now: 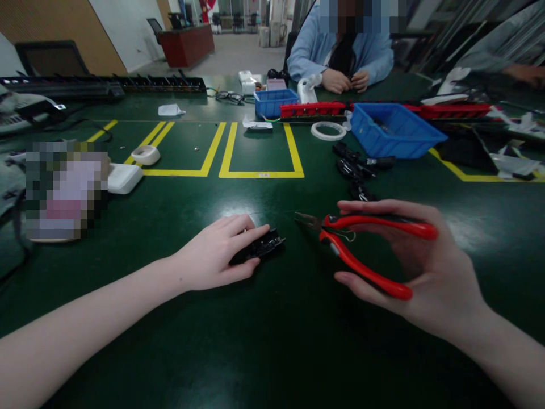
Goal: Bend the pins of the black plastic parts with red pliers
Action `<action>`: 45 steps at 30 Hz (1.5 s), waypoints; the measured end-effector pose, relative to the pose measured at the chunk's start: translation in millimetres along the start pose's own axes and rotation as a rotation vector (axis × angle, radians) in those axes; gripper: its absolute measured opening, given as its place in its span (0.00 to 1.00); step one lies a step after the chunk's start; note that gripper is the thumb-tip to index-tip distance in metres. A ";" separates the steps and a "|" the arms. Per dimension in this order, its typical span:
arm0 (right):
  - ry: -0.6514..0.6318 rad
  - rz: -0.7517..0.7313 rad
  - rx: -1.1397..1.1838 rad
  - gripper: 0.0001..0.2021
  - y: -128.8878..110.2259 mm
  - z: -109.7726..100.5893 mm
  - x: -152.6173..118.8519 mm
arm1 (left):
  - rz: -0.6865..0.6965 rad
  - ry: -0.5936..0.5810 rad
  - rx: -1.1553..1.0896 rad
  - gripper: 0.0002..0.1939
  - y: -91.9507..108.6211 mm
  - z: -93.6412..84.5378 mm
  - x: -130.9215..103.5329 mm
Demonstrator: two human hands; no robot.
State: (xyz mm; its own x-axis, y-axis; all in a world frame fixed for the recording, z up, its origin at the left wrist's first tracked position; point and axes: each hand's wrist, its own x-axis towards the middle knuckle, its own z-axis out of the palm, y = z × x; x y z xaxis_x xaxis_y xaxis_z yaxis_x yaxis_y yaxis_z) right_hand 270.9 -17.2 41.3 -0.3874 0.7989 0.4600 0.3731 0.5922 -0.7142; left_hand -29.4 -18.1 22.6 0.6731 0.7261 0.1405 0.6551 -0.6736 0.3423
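Observation:
My left hand (223, 250) grips a small black plastic part (266, 244) on the green table, thumb on the near side and fingers over the top. The part's right end pokes out past my fingertips; the rest is hidden under the hand. In my right hand (430, 267) is a pair of red-handled needle-nose pliers (330, 227), fingers along the upper handle and thumb under the lower one. Their handles are spread, and the tips point left toward the black part, a short gap away from it. A spring shows between the handles.
Several black parts (357, 165) lie beyond the pliers, near a large blue bin (392, 133) and a tape roll (328, 131). A smaller blue bin (275, 103) stands farther back. On the left are a white case (124, 178) and another roll (145, 154). A person (340, 57) sits opposite.

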 end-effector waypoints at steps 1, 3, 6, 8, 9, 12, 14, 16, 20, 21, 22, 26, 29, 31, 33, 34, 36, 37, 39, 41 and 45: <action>0.003 0.007 -0.004 0.39 0.9 -0.5 0.0 | -0.005 -0.007 0.007 0.25 0.6 -0.2 0.0; 0.010 0.017 -0.015 0.39 2.4 -0.3 -0.4 | -0.019 -0.023 0.018 0.25 1.9 -0.9 0.1; 0.029 0.025 -0.031 0.39 2.2 1.6 -0.4 | -0.030 -0.048 0.035 0.25 3.5 -2.6 0.5; 0.046 0.019 -0.029 0.39 1.6 2.4 0.7 | -0.030 -0.058 0.041 0.25 3.9 -3.5 0.6; 0.048 0.012 -0.025 0.40 1.7 2.3 1.5 | -0.030 -0.060 0.042 0.25 3.9 -3.9 0.6; 0.006 -0.045 -0.031 0.45 5.4 1.4 3.4 | -0.033 -0.061 0.048 0.24 2.9 -4.2 0.4; -0.036 -0.078 -0.057 0.48 8.4 1.0 3.1 | -0.033 -0.061 0.059 0.24 1.9 -3.8 0.2; -0.046 -0.087 -0.101 0.46 8.9 1.3 1.7 | -0.028 -0.060 0.072 0.24 1.1 -3.1 0.0; 0.026 -0.056 -0.046 0.39 -1.5 2.3 -0.9 | -0.006 -0.046 0.081 0.24 0.5 -1.9 -0.6; 0.052 -0.041 0.009 0.37 -5.5 2.2 -0.9 | -0.001 -0.041 0.077 0.24 0.5 -1.8 -0.8; 0.075 -0.021 0.068 0.35 -9.3 1.9 -0.6 | 0.003 -0.036 0.072 0.24 0.5 -1.7 -1.1; 0.107 0.087 0.290 0.30 -19.3 0.1 1.1 | 0.022 -0.014 0.049 0.23 -0.3 -1.7 -2.1; 0.078 0.197 0.423 0.29 -19.4 1.1 0.4 | 0.047 -0.004 0.030 0.22 -1.2 -1.5 -2.3; 0.056 0.264 0.477 0.29 -16.9 3.6 -0.9 | 0.058 0.005 0.017 0.22 -1.5 -1.3 -2.2; 0.037 0.294 0.524 0.28 -13.5 7.1 -2.0 | 0.062 0.010 0.009 0.22 -1.7 -1.2 -2.1; 0.031 0.306 0.542 0.28 -11.8 8.9 -2.4 | 0.060 0.010 0.006 0.22 -1.8 -1.2 -2.0; 0.025 0.317 0.565 0.28 -8.8 12.2 -3.0 | 0.056 0.007 -0.001 0.22 -1.9 -1.2 -2.0; 0.026 0.323 0.573 0.28 -7.8 13.4 -3.2 | 0.054 0.005 -0.005 0.22 -1.9 -1.3 -2.1; 0.031 0.335 0.583 0.28 -7.0 15.1 -3.7 | 0.051 0.005 -0.012 0.22 -2.0 -1.5 -2.2; 0.036 0.342 0.590 0.28 -7.3 16.2 -4.4 | 0.050 0.004 -0.015 0.22 -1.9 -1.6 -2.2; 0.042 0.371 0.602 0.27 -7.6 18.7 -6.0 | 0.044 0.006 -0.015 0.22 -2.1 -1.5 -1.8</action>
State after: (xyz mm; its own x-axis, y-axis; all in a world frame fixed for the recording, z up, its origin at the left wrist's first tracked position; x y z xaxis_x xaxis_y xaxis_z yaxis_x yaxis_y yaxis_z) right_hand 254.7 -28.4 34.2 -0.2874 0.9473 0.1415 -0.0613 0.1293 -0.9897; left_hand -32.4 -17.7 23.0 0.6987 0.6970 0.1613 0.6199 -0.7024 0.3497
